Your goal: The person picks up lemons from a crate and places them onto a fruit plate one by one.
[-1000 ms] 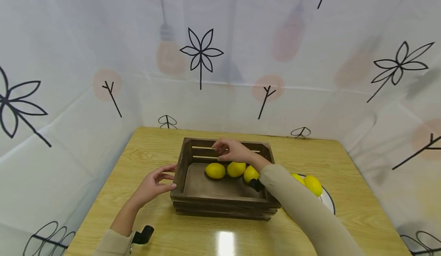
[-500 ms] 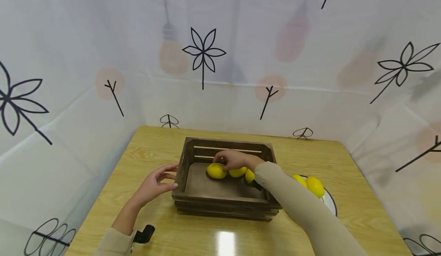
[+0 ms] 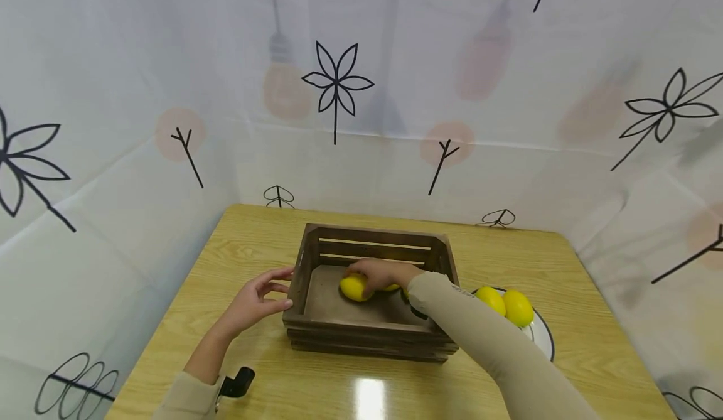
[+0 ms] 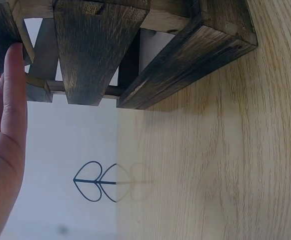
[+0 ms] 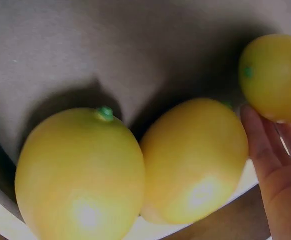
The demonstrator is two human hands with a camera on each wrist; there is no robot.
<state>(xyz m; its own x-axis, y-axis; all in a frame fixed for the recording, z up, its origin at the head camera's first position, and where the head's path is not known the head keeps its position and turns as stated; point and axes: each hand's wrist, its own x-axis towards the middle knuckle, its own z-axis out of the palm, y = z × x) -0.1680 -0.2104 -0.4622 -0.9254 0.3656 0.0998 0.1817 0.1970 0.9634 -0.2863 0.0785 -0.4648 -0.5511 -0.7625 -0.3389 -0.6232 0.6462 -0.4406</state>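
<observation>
In the head view a dark wooden crate [image 3: 373, 338] with slatted sides stands on the table. My right hand [image 3: 381, 274] reaches into it and grips the leftmost yellow lemon [image 3: 353, 287], fingers on the far side and thumb on the near side. The right wrist view has this held lemon [image 5: 270, 75] at its right edge, between fingers and thumb. Two more lemons with green tips, a large near one [image 5: 80, 175] and a middle one [image 5: 195, 160], lie beside it; hand and sleeve mostly cover them from above. My left hand [image 3: 254, 307] touches the crate's left end with extended fingers.
A white plate [image 3: 543, 338] with a dark rim holds two lemons [image 3: 518, 307] right of the crate, partly behind the right sleeve. The wood-grain table [image 3: 260, 238] meets a patterned white curtain [image 3: 361, 175] at its back and sides.
My right hand has come down from above the lemons into the crate and taken hold of the leftmost one. The left hand has stayed at the crate's left end.
</observation>
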